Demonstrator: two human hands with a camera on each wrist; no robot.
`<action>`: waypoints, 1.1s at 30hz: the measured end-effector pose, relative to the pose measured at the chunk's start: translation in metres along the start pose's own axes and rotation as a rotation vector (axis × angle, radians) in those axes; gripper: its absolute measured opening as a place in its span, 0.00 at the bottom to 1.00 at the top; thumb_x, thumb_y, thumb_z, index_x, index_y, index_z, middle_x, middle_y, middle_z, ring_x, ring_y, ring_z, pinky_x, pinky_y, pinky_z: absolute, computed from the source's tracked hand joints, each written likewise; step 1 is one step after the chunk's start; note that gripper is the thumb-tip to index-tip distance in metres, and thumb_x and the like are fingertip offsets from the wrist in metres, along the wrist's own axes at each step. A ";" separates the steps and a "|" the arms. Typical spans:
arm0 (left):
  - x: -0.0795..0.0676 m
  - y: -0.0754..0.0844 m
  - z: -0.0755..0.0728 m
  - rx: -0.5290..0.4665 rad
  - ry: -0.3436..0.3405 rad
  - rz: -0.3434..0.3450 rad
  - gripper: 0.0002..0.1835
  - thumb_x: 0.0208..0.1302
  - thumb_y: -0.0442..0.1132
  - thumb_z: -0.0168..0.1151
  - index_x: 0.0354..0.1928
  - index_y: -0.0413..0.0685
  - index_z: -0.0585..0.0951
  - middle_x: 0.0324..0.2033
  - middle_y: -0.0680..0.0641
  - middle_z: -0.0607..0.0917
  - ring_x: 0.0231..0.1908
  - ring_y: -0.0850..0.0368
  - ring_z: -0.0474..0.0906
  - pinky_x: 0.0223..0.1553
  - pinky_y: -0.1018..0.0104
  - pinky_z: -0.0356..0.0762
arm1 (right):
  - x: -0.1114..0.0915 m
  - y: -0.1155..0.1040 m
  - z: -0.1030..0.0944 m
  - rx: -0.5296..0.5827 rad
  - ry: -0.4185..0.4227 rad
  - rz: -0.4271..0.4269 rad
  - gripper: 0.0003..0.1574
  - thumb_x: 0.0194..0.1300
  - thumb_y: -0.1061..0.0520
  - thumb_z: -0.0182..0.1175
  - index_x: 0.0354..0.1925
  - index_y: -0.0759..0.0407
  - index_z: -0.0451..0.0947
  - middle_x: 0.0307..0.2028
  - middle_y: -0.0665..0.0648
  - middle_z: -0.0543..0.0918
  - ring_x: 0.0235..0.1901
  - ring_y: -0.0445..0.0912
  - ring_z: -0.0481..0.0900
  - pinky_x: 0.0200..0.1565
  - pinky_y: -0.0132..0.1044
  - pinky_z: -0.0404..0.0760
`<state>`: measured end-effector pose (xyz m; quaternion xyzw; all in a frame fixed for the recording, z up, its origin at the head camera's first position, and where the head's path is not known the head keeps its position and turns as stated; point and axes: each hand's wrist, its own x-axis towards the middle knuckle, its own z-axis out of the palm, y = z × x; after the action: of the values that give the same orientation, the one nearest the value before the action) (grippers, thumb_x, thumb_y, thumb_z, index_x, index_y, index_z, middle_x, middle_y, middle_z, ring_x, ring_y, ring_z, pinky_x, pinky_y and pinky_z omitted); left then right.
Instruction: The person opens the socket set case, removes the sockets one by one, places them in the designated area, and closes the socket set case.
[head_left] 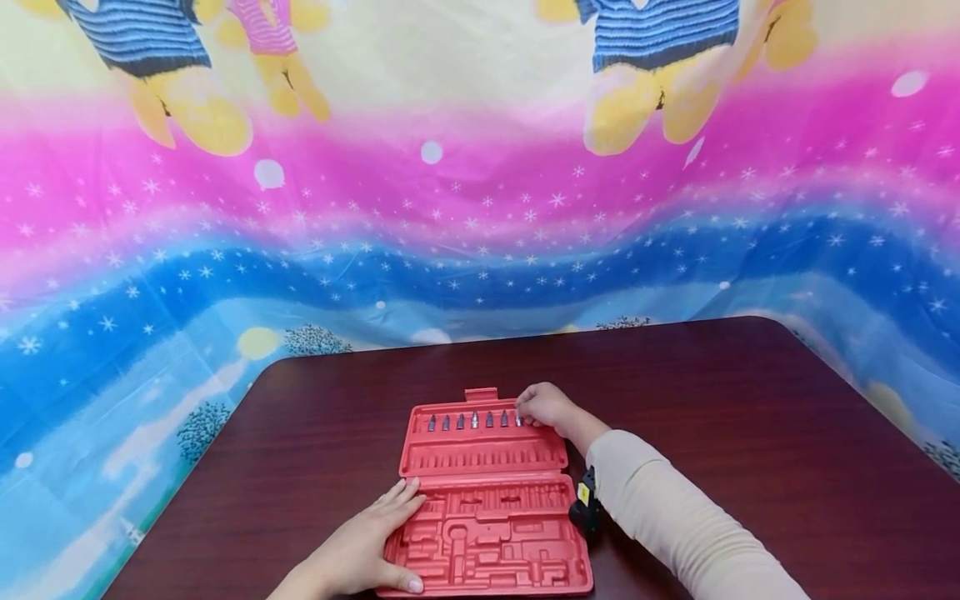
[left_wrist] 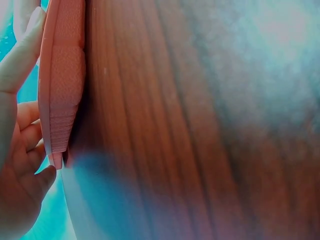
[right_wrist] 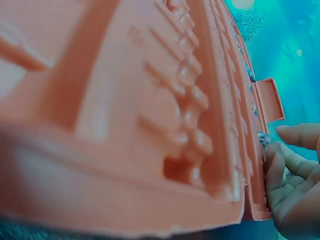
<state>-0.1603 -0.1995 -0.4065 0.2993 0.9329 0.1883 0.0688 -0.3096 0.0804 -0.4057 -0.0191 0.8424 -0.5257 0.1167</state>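
Note:
A red plastic tool case (head_left: pixel 487 477) lies unfolded on the table. My left hand (head_left: pixel 367 533) rests on its left edge, fingers spread and thumb over the near part. In the upper half, several silver screwdriver bits (head_left: pixel 461 422) stand in a row. At the row's right end my right hand (head_left: pixel 549 407) pinches a screwdriver bit (head_left: pixel 519 419) with its fingertips. In the right wrist view this bit (right_wrist: pixel 264 139) shows at the fingertips, partly hidden by them. The left wrist view shows the side wall of the case (left_wrist: pixel 67 75) close up.
The lower half holds moulded recesses (head_left: pixel 487 542), and a second row of slots (head_left: pixel 480 458) lies below the bits. A latch tab (head_left: pixel 481 393) sticks out at the far edge. Around the case spreads the dark wooden table (head_left: pixel 750 417), with a patterned cloth (head_left: pixel 480 208) hanging behind it.

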 end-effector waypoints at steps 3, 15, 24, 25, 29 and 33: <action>0.001 0.002 -0.002 0.007 -0.006 -0.006 0.52 0.35 0.69 0.57 0.59 0.40 0.64 0.61 0.41 0.59 0.61 0.44 0.50 0.52 0.47 0.58 | -0.001 -0.001 0.000 0.028 -0.007 -0.014 0.08 0.53 0.67 0.54 0.35 0.67 0.72 0.25 0.58 0.73 0.24 0.47 0.70 0.26 0.34 0.71; 0.002 0.005 -0.001 0.013 -0.015 -0.008 0.52 0.34 0.70 0.57 0.59 0.40 0.64 0.61 0.41 0.59 0.61 0.44 0.50 0.53 0.47 0.57 | -0.005 0.004 -0.002 0.047 -0.004 -0.015 0.03 0.56 0.67 0.54 0.31 0.66 0.74 0.24 0.57 0.75 0.24 0.46 0.70 0.27 0.33 0.72; 0.000 0.004 0.002 0.011 -0.011 -0.018 0.52 0.33 0.70 0.57 0.59 0.41 0.64 0.61 0.42 0.59 0.61 0.45 0.50 0.53 0.47 0.57 | -0.008 0.008 -0.001 0.142 0.018 -0.021 0.03 0.55 0.70 0.54 0.31 0.68 0.73 0.23 0.56 0.77 0.24 0.45 0.72 0.27 0.33 0.74; 0.001 0.004 0.003 0.009 -0.014 -0.022 0.52 0.33 0.70 0.56 0.59 0.41 0.64 0.61 0.42 0.59 0.61 0.45 0.50 0.53 0.47 0.57 | -0.008 0.007 -0.001 0.151 0.024 -0.019 0.03 0.55 0.69 0.53 0.31 0.67 0.73 0.24 0.57 0.77 0.24 0.45 0.73 0.27 0.33 0.74; 0.002 0.003 0.001 0.001 -0.023 -0.033 0.52 0.34 0.70 0.56 0.59 0.41 0.64 0.61 0.43 0.58 0.61 0.46 0.49 0.53 0.47 0.56 | -0.008 0.005 -0.003 0.206 0.047 -0.007 0.05 0.58 0.67 0.52 0.35 0.66 0.73 0.26 0.57 0.78 0.26 0.46 0.74 0.27 0.34 0.75; 0.000 0.001 -0.001 -0.001 -0.010 -0.028 0.53 0.34 0.70 0.57 0.59 0.40 0.64 0.61 0.43 0.58 0.61 0.46 0.49 0.53 0.47 0.56 | -0.007 0.002 -0.003 0.261 0.050 0.005 0.06 0.59 0.65 0.52 0.37 0.65 0.72 0.27 0.58 0.78 0.28 0.47 0.76 0.29 0.35 0.77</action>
<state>-0.1604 -0.1988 -0.4048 0.2871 0.9365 0.1862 0.0762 -0.3031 0.0849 -0.4051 0.0114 0.7696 -0.6308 0.0985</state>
